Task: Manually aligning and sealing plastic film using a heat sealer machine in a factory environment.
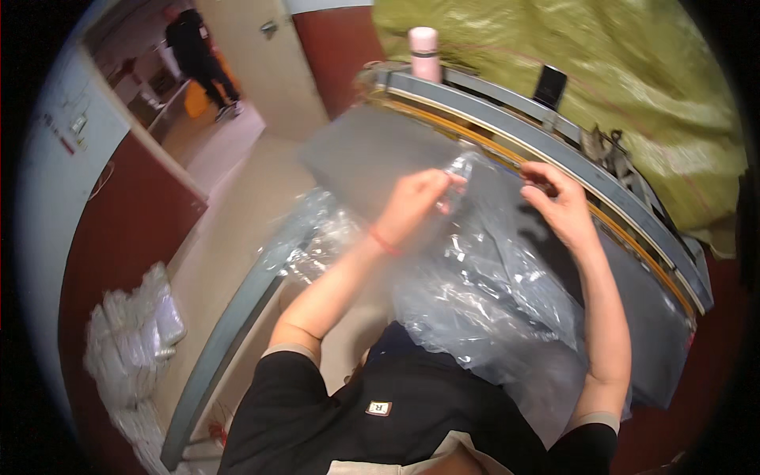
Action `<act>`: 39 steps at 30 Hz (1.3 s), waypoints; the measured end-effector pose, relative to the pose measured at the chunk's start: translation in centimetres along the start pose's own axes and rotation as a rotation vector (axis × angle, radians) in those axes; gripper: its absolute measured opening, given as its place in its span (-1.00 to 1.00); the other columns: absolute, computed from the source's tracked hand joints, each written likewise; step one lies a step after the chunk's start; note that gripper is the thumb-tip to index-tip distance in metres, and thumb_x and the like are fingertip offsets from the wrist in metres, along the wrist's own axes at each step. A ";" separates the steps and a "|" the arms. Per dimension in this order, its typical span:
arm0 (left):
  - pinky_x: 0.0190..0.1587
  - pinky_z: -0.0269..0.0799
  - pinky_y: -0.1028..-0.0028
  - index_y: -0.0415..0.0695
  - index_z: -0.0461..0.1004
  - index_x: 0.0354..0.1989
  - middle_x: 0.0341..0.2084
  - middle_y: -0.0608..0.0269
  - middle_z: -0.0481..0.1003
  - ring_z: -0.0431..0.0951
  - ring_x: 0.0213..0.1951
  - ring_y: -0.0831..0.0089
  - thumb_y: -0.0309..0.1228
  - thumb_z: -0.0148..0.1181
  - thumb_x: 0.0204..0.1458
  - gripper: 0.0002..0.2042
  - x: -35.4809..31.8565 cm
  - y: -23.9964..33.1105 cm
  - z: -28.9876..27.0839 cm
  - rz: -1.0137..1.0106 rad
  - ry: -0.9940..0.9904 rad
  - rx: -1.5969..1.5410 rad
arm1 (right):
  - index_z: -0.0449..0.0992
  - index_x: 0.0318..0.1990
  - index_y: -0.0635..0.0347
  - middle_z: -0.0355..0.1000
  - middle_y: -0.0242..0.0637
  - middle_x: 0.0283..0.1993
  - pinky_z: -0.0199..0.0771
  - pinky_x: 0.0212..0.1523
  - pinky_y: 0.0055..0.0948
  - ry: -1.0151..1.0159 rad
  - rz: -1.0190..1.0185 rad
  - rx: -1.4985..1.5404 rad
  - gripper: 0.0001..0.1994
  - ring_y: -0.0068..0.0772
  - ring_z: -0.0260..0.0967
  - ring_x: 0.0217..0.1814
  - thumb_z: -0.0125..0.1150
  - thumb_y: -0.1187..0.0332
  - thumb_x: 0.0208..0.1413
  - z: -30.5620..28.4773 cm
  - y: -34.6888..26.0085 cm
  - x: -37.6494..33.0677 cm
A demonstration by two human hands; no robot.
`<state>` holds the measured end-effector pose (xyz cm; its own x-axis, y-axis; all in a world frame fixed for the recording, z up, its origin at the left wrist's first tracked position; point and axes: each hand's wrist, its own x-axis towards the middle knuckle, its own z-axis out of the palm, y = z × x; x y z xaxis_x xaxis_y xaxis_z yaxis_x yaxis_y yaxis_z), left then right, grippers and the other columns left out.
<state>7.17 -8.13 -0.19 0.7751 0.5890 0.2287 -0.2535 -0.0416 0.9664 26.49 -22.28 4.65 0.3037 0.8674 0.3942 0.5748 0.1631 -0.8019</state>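
Observation:
A large clear plastic bag [483,273] hangs crumpled over the dark grey work surface [372,142] and down in front of my body. My left hand [419,198] pinches its gathered upper end, wearing a red band at the wrist. To the right, my right hand [558,202] hovers near the machine's long bar, its thumb and curled fingers apart. Nothing shows between them. Another bunched piece of clear plastic [321,237] lies left of my left forearm, over a grey metal frame bar [237,317].
A long metal bar with a yellow-orange strip [483,142] crosses behind my hands. On it stand a pink bottle [424,55] and a dark phone [550,87]. Yellow-green sheeting [633,71] covers the back. Stacked plastic packs [134,332] lie at left; a person [198,55] stands beyond the doorway.

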 end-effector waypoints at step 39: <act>-0.12 0.27 0.52 -0.23 0.38 -0.19 -0.30 0.23 0.44 0.41 -0.24 0.45 -0.44 -0.02 0.01 -0.79 -6.3 -8.3 8.0 0.124 -0.146 0.269 | 0.37 -0.44 0.23 0.28 -0.49 -0.55 0.18 -0.49 -0.73 0.313 0.041 0.363 -0.85 -0.74 0.17 -0.52 0.00 0.36 0.09 6.2 1.8 -2.5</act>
<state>9.00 -17.94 -8.73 0.8274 0.4451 0.3424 -0.2046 -0.3288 0.9220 22.02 -21.24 -0.54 0.5664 0.7027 0.4305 0.2718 0.3339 -0.9026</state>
